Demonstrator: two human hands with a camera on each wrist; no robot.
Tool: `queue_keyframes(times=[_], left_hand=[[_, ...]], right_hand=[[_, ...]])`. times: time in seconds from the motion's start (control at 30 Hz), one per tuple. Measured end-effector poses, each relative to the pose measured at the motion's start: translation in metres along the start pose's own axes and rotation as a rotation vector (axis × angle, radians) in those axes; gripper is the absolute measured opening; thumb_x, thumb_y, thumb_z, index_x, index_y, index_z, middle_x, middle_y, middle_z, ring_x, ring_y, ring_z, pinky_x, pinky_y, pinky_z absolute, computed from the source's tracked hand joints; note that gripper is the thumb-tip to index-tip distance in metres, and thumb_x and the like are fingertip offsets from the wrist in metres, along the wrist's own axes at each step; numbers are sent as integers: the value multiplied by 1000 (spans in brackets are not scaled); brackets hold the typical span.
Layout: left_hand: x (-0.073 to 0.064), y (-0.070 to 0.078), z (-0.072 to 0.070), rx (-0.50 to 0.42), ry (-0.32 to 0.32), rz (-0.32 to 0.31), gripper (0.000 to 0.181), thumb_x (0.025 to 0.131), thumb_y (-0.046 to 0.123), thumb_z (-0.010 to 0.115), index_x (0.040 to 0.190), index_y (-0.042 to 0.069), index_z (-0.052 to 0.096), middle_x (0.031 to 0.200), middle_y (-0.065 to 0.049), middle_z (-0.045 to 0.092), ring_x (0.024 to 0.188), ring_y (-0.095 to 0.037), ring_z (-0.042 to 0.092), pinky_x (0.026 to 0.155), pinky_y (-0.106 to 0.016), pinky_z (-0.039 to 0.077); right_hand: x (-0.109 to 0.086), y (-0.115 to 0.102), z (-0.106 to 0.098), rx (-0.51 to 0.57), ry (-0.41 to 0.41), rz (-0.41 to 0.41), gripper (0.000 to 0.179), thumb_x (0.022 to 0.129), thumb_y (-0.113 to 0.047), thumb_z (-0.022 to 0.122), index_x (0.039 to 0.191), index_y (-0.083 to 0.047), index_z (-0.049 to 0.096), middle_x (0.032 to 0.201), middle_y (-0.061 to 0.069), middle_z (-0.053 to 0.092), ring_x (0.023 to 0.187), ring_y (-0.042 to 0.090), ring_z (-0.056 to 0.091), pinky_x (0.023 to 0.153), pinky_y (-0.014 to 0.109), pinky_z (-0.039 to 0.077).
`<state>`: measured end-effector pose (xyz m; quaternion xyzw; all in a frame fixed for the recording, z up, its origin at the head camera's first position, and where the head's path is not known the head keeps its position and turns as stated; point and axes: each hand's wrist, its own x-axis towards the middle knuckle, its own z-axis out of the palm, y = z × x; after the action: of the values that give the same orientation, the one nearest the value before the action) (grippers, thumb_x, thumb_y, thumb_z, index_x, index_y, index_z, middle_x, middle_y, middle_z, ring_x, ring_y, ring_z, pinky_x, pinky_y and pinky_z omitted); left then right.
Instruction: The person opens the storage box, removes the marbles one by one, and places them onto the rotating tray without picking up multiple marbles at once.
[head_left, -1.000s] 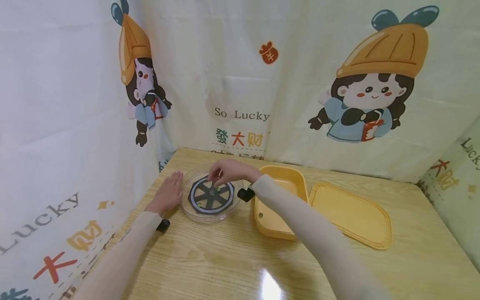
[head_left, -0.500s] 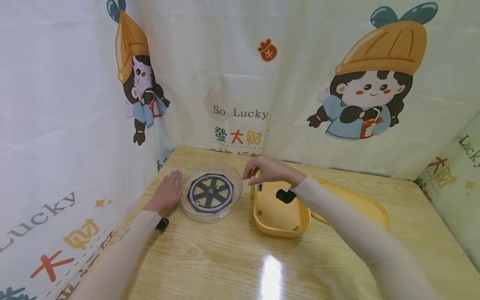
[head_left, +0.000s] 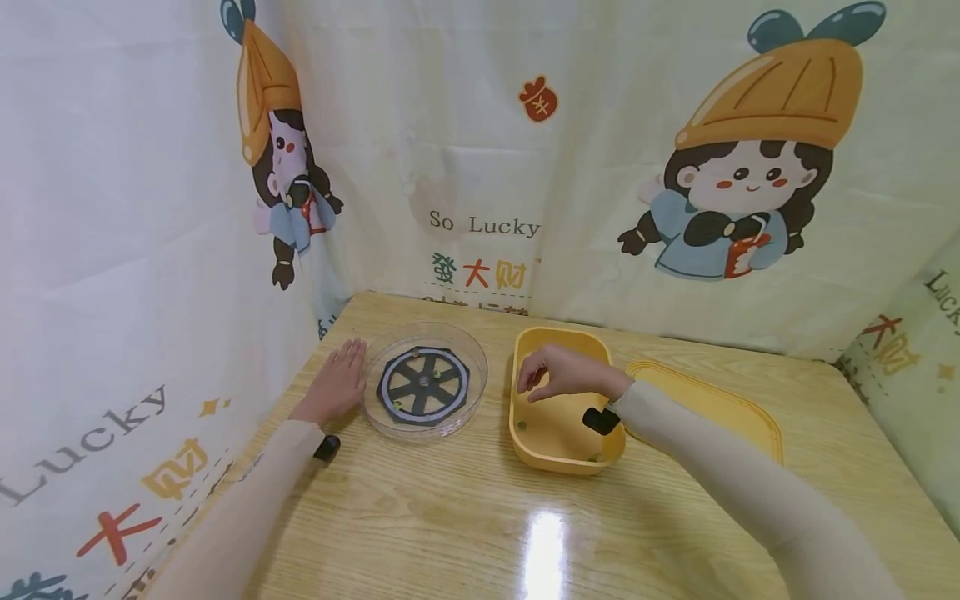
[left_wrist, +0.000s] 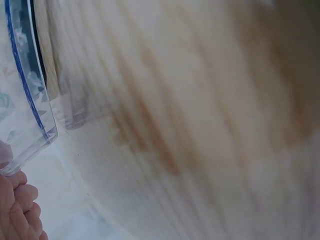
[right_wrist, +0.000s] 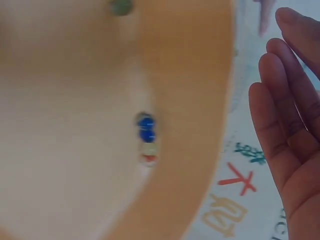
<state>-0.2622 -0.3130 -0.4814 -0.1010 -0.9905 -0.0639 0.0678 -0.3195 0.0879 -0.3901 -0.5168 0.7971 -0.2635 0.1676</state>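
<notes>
My left hand, fingers straight, rests against the left side of a clear round dish. In the left wrist view, fingers show beside the dish's transparent wall. Inside the dish lies a black octagonal spoked piece with a pale ring and a few small marbles on it. My right hand hovers over a yellow box, fingers loosely bent and holding nothing. In the right wrist view, blue marbles, a pale marble with red and a green marble lie in the box.
A yellow lid lies flat to the right of the box, partly hidden by the right forearm. The wooden table extends toward me in front of the dish and box. Printed cloth hangs behind and at both sides.
My right hand has moved right, from above the dish to over the yellow box. A small reddish marble now shows on the spoked piece where that hand was. The left hand stays put.
</notes>
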Motion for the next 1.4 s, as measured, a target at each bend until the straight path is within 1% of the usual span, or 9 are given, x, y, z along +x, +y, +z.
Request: queue_keyframes(times=[0.13,0.23,0.33,0.47,0.67,0.9,1.03,1.17,1.4], left_hand=[[0,1,-1,1,5,0,55,95,11,34,142,-15,23,150,-31,23,141,-45,20,115,-55,17],[0,1,-1,2,0,-5,55,95,11,33,142,-15,22,150,-30,23,141,-44,19,115,-55,17],[0,2,-2,-10,-11,-11,56,95,11,34,143,-15,21,151,-30,22,142,-44,17,116,-54,16],[1,3,-1,-15,-17,-16,56,95,11,34,143,-15,20,151,-30,21,142,-44,17,116,-54,16],[2,2,-1,-11,-12,-16,56,95,11,33,143,-15,20,151,-30,22,142,-44,17,116,-54,16],[1,0,1,-24,-4,-8,56,95,12,34,143,-15,21,151,-30,22,141,-44,18,116,-54,15],[1,0,1,-19,-10,-6,56,96,12,34,143,-15,20,151,-30,22,142,-44,18,116,-54,15],[1,-1,1,-17,-12,-4,57,95,12,34,143,-15,19,151,-30,21,142,-44,17,116,-54,15],[1,-1,2,-18,-11,-1,57,95,12,34,143,-15,20,151,-31,21,141,-44,17,116,-54,15]], right_hand=[[-1,10,9,11,-17,-2,11,78,-6,74,89,-6,73,90,6,71,84,18,67,78,37,57],[0,15,14,25,-34,9,11,78,-5,74,89,-5,74,89,6,72,82,17,67,78,38,57],[1,19,18,17,-50,2,9,78,-5,74,87,-6,74,88,5,72,81,14,66,76,34,57],[3,23,24,-4,-77,-11,8,78,-6,74,86,-6,74,85,4,72,79,9,65,74,26,56],[7,28,31,-16,-119,13,6,78,-6,74,84,-7,74,84,2,72,79,5,64,74,21,55],[10,31,38,-15,-159,24,11,75,1,72,84,-4,75,86,4,73,80,8,65,75,18,53],[13,35,42,-31,-164,24,11,74,1,72,84,-4,76,86,4,73,79,5,65,73,16,52],[15,39,46,-28,-162,41,10,75,0,73,83,-5,76,86,4,73,76,2,63,71,15,52],[14,42,50,-14,-164,60,11,74,0,74,83,-6,76,88,4,73,74,2,63,69,16,53]])
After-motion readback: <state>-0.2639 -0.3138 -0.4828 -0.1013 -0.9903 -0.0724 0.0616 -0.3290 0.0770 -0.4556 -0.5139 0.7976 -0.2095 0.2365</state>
